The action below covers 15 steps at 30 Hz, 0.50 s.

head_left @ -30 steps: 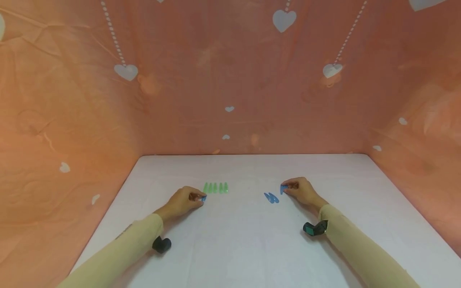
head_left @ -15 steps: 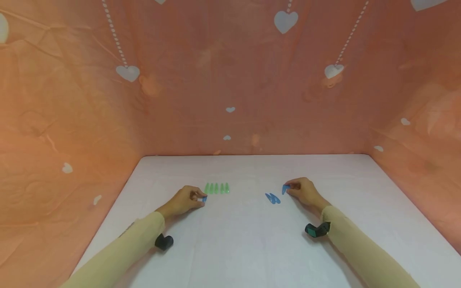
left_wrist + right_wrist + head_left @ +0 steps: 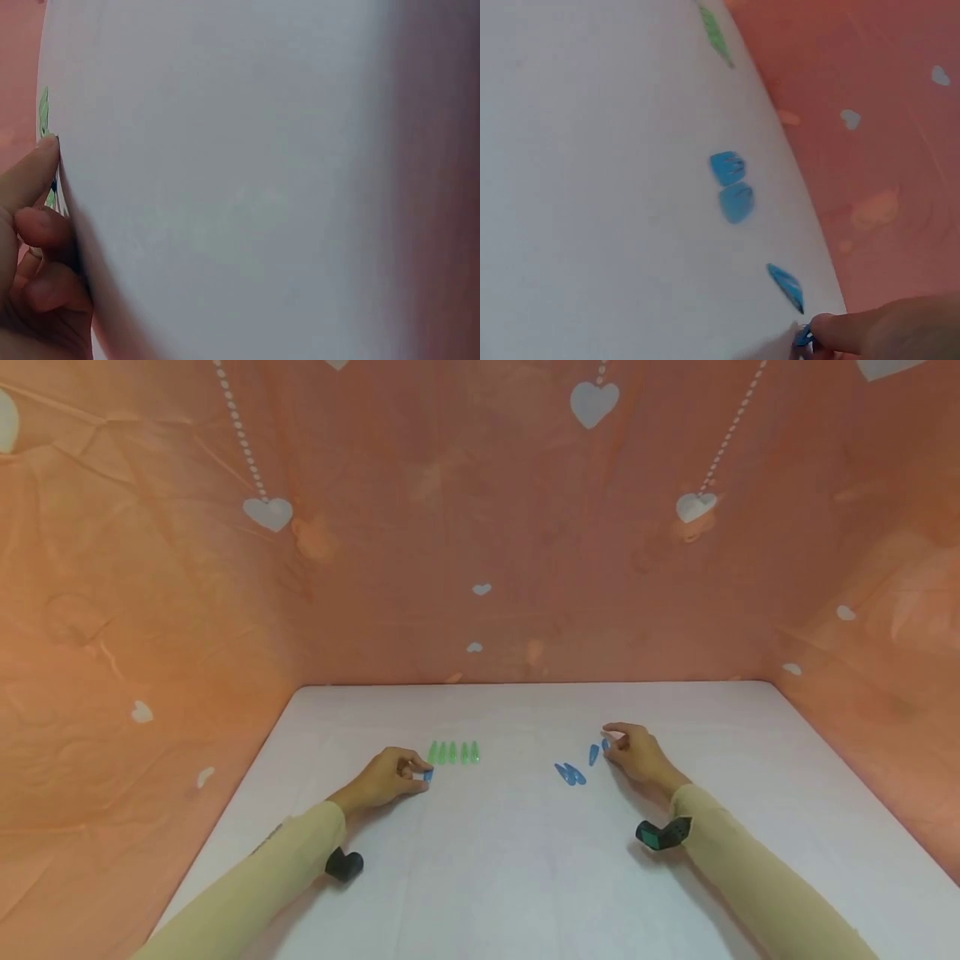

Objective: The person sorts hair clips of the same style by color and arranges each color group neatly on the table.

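Note:
In the head view my left hand (image 3: 384, 778) pinches a blue hair clip (image 3: 428, 775) between thumb and fingertips, just below the left end of a row of green hair clips (image 3: 453, 752). Only a dark blue sliver shows past the fingers (image 3: 34, 176) in the left wrist view. My right hand (image 3: 637, 755) is over the right side of the table, index finger and thumb parted around a blue hair clip (image 3: 605, 744). In the right wrist view its fingertips are right at that clip (image 3: 804, 336). Another blue hair clip (image 3: 593, 754) lies just left of it.
Two more blue hair clips (image 3: 570, 774) lie slanted side by side, left of the right hand. The white table (image 3: 480, 868) ends at an orange cloth backdrop (image 3: 390, 610) with printed hearts. Dark wrist cameras (image 3: 663, 834) hang below both sleeves.
The right fingers have come off one blue hair clip, which now lies apart, and have shifted slightly right to the other beside it. The left hand keeps its blue hair clip nearly in place.

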Each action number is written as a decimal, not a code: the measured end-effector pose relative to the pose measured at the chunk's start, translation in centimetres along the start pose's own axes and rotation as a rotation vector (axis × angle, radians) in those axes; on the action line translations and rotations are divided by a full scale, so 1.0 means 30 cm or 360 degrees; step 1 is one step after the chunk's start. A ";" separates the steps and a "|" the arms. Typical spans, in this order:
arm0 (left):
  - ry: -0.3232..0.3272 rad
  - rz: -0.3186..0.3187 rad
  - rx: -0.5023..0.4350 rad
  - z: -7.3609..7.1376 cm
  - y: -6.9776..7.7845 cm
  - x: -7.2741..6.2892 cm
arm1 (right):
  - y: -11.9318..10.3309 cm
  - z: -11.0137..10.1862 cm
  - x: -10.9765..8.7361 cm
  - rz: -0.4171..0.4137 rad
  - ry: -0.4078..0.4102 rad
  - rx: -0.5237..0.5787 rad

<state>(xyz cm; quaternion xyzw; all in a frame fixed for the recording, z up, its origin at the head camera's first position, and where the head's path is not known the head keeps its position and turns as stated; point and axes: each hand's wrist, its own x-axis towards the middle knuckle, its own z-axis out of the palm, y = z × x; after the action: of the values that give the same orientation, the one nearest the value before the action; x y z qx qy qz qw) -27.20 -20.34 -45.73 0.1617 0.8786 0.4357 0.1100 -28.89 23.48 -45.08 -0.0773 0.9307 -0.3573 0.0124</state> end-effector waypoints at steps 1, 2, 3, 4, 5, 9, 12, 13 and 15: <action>0.0002 -0.0003 -0.0002 0.000 0.000 -0.001 | 0.001 -0.003 0.000 -0.0016 -0.0008 0.0012; 0.0005 -0.0009 -0.0003 0.001 0.000 -0.002 | 0.000 -0.006 -0.002 -0.0038 -0.0017 0.0021; 0.0002 0.0000 -0.0002 0.001 -0.001 -0.002 | -0.002 -0.009 -0.003 -0.0046 -0.0022 0.0043; 0.0004 -0.0002 0.0000 0.001 -0.001 -0.003 | -0.005 -0.012 -0.004 -0.0050 -0.0025 0.0066; 0.0000 0.0006 0.0004 0.001 -0.001 -0.003 | -0.010 -0.014 -0.005 -0.0055 -0.0029 0.0100; -0.0006 0.0013 0.0010 0.001 -0.002 -0.001 | -0.041 -0.011 -0.005 -0.0045 -0.0084 0.0292; -0.0004 0.0020 0.0016 0.001 -0.003 0.001 | -0.066 0.003 -0.001 -0.0076 -0.0130 0.0397; -0.0005 0.0029 0.0019 0.001 -0.003 0.001 | -0.074 0.010 0.000 -0.0086 -0.0142 0.0412; -0.0001 0.0041 0.0028 0.001 -0.004 0.002 | -0.089 0.023 0.002 -0.0114 -0.0156 0.0446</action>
<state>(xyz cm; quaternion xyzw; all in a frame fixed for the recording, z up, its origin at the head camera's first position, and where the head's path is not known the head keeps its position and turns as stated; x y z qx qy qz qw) -27.26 -20.36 -45.85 0.1743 0.8801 0.4294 0.1033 -28.54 21.06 -43.81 -0.1252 0.8667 -0.4797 0.0556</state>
